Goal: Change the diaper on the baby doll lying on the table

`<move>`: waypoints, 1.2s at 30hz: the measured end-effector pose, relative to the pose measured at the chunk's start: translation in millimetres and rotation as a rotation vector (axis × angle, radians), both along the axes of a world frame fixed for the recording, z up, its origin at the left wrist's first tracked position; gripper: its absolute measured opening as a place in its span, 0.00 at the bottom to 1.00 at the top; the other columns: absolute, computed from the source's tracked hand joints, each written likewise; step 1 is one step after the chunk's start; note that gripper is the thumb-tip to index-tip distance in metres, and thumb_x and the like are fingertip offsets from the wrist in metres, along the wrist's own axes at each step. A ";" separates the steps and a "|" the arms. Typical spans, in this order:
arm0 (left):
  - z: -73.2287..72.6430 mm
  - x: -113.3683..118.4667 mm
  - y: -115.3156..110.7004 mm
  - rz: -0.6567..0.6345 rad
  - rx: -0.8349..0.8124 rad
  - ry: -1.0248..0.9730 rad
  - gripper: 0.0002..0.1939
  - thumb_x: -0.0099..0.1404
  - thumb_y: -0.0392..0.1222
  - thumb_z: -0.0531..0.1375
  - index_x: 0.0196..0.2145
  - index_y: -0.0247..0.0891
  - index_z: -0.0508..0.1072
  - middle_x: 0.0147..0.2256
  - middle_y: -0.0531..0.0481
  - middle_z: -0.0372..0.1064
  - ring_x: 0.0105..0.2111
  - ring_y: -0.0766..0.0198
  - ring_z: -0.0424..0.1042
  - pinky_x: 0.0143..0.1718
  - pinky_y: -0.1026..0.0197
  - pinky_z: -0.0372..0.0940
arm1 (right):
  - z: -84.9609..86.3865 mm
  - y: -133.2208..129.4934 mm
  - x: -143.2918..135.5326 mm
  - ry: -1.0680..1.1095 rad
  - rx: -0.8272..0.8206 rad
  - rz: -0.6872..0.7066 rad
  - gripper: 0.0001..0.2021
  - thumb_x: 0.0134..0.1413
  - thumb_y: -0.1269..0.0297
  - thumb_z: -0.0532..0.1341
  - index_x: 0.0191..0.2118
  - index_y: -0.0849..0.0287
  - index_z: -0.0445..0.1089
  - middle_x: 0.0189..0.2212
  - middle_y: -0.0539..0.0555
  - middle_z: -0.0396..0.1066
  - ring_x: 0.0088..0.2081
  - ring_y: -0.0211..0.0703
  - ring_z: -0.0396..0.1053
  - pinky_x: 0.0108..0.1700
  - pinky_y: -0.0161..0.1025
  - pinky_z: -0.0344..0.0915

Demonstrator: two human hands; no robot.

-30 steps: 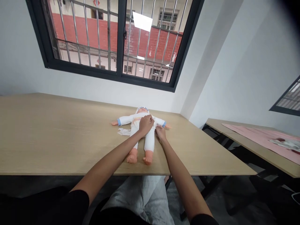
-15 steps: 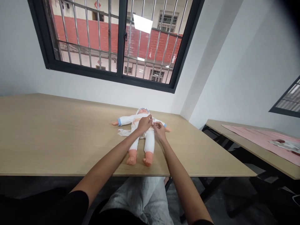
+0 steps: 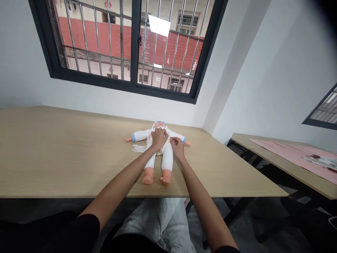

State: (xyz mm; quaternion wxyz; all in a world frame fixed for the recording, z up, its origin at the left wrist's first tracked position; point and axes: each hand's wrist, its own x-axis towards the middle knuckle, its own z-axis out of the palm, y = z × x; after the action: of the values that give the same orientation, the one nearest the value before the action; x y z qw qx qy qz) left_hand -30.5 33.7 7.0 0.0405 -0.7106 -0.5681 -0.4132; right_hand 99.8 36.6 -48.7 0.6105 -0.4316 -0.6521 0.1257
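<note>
A baby doll (image 3: 166,160) in a white suit with blue cuffs and a printed white cap lies on its back, feet toward me. Round its hips is a white diaper (image 3: 159,152), and one loose white flap (image 3: 139,148) of it spreads on the table at the left. My left hand (image 3: 159,138) is over the doll's belly, its fingers curled together at the diaper's upper front; the fingertips are partly hidden. At the right side of the waist my right hand (image 3: 177,146) is closed in a pinch at the diaper's edge.
The doll lies on a wide wooden table (image 3: 65,151) against the wall below a barred window (image 3: 134,45). At the right, beyond a gap, a second table (image 3: 242,140) bears a pink cloth (image 3: 279,151) with a white and dark red item on it.
My left hand has shifted slightly left and away from my right hand, across the doll's belly. My right hand has moved a little left and stays at the doll's side.
</note>
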 end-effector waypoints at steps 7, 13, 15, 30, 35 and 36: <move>4.2 -2.5 -1.3 -0.006 -0.032 -0.031 0.07 0.57 0.38 0.53 0.23 0.39 0.68 0.34 0.47 0.69 0.44 0.53 0.63 0.40 0.54 0.56 | -0.2 0.4 0.2 -0.011 -0.010 0.009 0.14 0.52 0.59 0.54 0.39 0.59 0.73 0.38 0.57 0.72 0.37 0.45 0.67 0.42 0.42 0.64; 1.9 -3.3 -0.5 -0.013 -0.041 -0.070 0.04 0.56 0.39 0.55 0.25 0.39 0.67 0.37 0.48 0.69 0.44 0.55 0.63 0.43 0.54 0.56 | 0.3 -2.4 0.2 -0.028 -0.018 0.000 0.16 0.53 0.59 0.54 0.42 0.58 0.73 0.39 0.57 0.71 0.36 0.43 0.66 0.44 0.42 0.63; 1.4 -3.4 0.8 -0.013 -0.044 -0.082 0.03 0.55 0.39 0.55 0.25 0.39 0.67 0.37 0.48 0.69 0.44 0.55 0.63 0.42 0.55 0.56 | 0.4 -2.9 0.1 -0.028 -0.032 -0.003 0.16 0.53 0.59 0.54 0.43 0.57 0.73 0.38 0.56 0.70 0.35 0.43 0.66 0.44 0.42 0.63; -1.4 -3.2 6.8 -0.020 -0.026 -0.101 0.10 0.63 0.37 0.49 0.35 0.42 0.70 0.41 0.49 0.70 0.48 0.55 0.61 0.44 0.53 0.55 | -0.2 -2.6 0.5 -0.029 -0.039 0.020 0.16 0.54 0.59 0.53 0.43 0.58 0.73 0.38 0.57 0.69 0.39 0.44 0.65 0.45 0.42 0.62; -1.9 -3.5 4.9 -0.041 -0.023 -0.053 0.07 0.59 0.45 0.57 0.32 0.40 0.71 0.42 0.46 0.69 0.48 0.51 0.60 0.45 0.51 0.55 | -1.0 -1.9 0.5 -0.025 -0.033 0.015 0.16 0.54 0.59 0.54 0.43 0.57 0.73 0.38 0.56 0.69 0.38 0.43 0.65 0.45 0.42 0.62; -2.1 -3.6 4.8 -0.040 -0.023 -0.050 0.06 0.59 0.44 0.57 0.32 0.40 0.71 0.42 0.47 0.69 0.48 0.51 0.60 0.45 0.52 0.55 | -0.9 -2.2 0.4 -0.023 -0.033 0.016 0.16 0.54 0.60 0.54 0.43 0.57 0.73 0.38 0.56 0.69 0.38 0.43 0.65 0.45 0.42 0.62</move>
State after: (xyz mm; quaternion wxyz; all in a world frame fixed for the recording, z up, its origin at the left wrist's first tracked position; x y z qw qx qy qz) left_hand -34.0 38.4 5.0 0.0098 -0.7118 -0.5591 -0.4249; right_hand 100.3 34.5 -49.6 0.5945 -0.4379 -0.6604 0.1364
